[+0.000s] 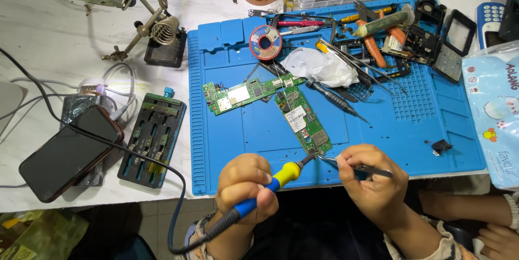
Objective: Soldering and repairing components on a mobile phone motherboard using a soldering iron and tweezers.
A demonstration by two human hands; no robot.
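Observation:
My left hand [244, 184] grips a soldering iron [273, 183] with a blue and yellow handle, its tip at the near end of a green circuit board [300, 121] lying on the blue work mat [227, 146]. My right hand [369, 176] holds metal tweezers [354, 166], whose points meet the iron's tip at the same board edge. A second green circuit board [246, 94] lies crosswise just beyond, touching the first one's far end. The iron's dark cord [135, 154] runs left across the table.
A solder spool [265, 42], crumpled white tissue [319, 67], a screwdriver [335, 97], pliers and phone parts crowd the mat's far side. A dark phone [70, 152] and board holder [153, 138] lie left. A soldering stand [162, 35] is behind. A blue packet [494, 108] lies right.

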